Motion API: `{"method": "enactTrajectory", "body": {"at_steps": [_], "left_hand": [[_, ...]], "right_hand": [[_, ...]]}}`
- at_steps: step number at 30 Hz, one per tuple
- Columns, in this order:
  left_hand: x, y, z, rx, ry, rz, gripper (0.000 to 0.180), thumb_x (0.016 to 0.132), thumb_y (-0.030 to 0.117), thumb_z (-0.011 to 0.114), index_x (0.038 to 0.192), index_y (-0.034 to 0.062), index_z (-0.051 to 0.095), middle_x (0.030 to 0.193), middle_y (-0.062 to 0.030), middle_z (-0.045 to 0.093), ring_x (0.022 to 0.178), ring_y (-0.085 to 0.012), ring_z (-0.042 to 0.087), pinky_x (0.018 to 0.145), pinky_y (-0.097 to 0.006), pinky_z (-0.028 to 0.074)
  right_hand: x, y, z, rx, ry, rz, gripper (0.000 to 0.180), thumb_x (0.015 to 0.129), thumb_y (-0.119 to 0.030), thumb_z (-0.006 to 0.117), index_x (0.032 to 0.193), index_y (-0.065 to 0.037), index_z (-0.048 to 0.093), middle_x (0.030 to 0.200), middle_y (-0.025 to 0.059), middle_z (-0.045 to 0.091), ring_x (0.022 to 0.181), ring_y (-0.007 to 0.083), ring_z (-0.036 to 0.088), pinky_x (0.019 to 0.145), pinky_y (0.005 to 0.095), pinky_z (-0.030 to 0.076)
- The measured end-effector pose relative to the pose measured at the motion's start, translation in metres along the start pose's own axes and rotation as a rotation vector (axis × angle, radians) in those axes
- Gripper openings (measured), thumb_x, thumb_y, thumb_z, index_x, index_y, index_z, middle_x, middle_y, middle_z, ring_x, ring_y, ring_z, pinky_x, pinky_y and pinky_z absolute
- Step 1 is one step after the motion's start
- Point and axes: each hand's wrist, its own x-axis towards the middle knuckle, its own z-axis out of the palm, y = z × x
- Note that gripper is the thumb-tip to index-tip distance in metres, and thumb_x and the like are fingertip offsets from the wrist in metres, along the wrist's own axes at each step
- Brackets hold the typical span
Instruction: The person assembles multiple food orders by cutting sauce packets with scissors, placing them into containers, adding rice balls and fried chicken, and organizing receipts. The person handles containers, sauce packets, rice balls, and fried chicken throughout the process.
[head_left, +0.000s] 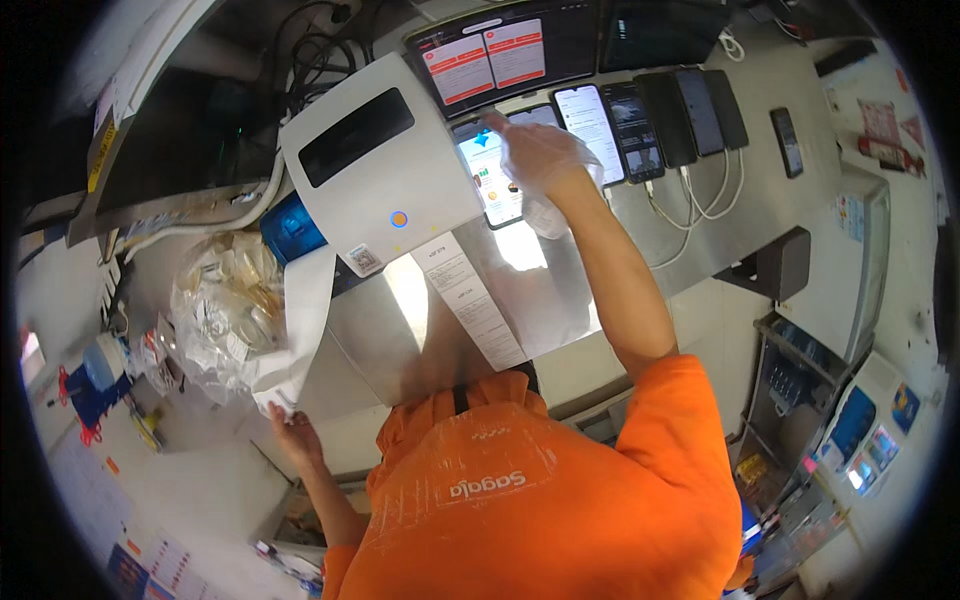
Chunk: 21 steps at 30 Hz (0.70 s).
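Over on the left, the left hand [293, 432] is pinching the bottom end of a long white paper strip [305, 320] that's hanging beside a clear bag of packets [225, 305]. Then comes the white printer [375, 165] with a receipt [470, 300] lying on the tabletop [700, 215]. Further right, the right hand [535, 150], wearing a thin plastic glove, is reaching up with fingers spread, touching a lit phone [492, 180] in the row of phones.
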Motion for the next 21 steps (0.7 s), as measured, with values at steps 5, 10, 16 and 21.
{"method": "enactTrajectory", "body": {"at_steps": [5,10,16,21], "left_hand": [[-0.037,-0.048,-0.011,0.058,0.085,-0.008,0.057,0.092,0.018,0.067,0.143,0.0047,0.045,0.12,-0.0017,0.055,0.099,-0.0109,0.053,0.077,-0.029,0.045],[-0.044,-0.02,0.011,0.047,0.036,0.142,0.054,0.096,0.024,0.062,0.14,-0.0032,0.046,0.131,-0.0085,0.055,0.112,-0.0194,0.057,0.101,-0.035,0.043],[-0.066,0.076,0.089,0.062,-0.148,0.341,0.055,0.093,0.009,0.06,0.144,-0.0044,0.041,0.142,-0.0173,0.05,0.123,-0.0274,0.055,0.109,-0.042,0.042],[-0.084,0.092,0.114,0.13,-0.313,0.365,0.061,0.088,0.003,0.067,0.144,-0.0039,0.043,0.14,-0.0169,0.052,0.12,-0.0254,0.057,0.105,-0.04,0.046]], "right_hand": [[0.001,0.004,0.006,-0.046,-0.081,-0.128,0.05,0.095,-0.017,0.043,0.146,-0.016,0.042,0.114,0.015,0.069,0.105,0.0334,0.067,0.09,0.0463,0.053],[-0.044,0.033,0.003,0.115,-0.205,-0.123,0.065,0.089,-0.008,0.049,0.152,-0.015,0.035,0.118,0.0198,0.067,0.104,0.0373,0.066,0.094,0.0455,0.051],[-0.067,0.035,0.025,0.183,-0.186,-0.003,0.068,0.086,-0.007,0.049,0.153,-0.016,0.034,0.117,0.0245,0.066,0.109,0.0387,0.064,0.096,0.0459,0.049],[-0.063,0.022,0.029,0.15,-0.104,-0.051,0.066,0.087,-0.01,0.05,0.151,-0.013,0.035,0.114,0.023,0.067,0.105,0.038,0.066,0.094,0.0467,0.05]]}}
